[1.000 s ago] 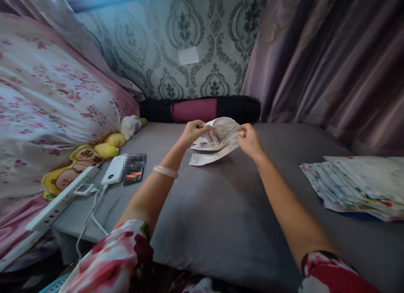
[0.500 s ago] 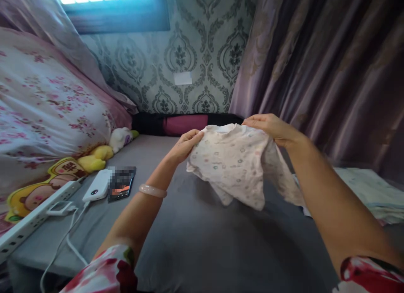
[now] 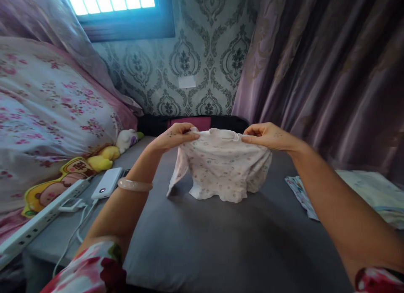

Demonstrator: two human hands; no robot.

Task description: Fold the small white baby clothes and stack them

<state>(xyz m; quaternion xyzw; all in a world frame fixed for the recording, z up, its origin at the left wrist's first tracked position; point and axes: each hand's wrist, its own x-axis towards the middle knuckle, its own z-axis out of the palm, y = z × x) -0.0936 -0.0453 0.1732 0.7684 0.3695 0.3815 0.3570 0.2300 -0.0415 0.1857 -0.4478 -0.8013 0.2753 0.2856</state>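
A small white baby shirt (image 3: 222, 164) with a tiny coloured print hangs spread between my hands above the grey bed sheet (image 3: 202, 238). My left hand (image 3: 175, 136) pinches its left shoulder, fingers closed on the cloth. My right hand (image 3: 268, 136) pinches the right shoulder the same way. The hem of the shirt rests on the sheet, and one sleeve dangles at the left. A pale bangle (image 3: 135, 184) sits on my left wrist.
A stack of folded printed cloths (image 3: 362, 192) lies at the right. At the left are a white power bank (image 3: 107, 183), a white power strip (image 3: 41, 221) with cables, plush toys (image 3: 104, 153) and a floral quilt (image 3: 47, 116). A dark bolster (image 3: 192, 122) lies along the wall; curtains hang right.
The crumpled shirt was lifted and opened out. My hands moved apart to its shoulders, and its hem now touches the sheet.
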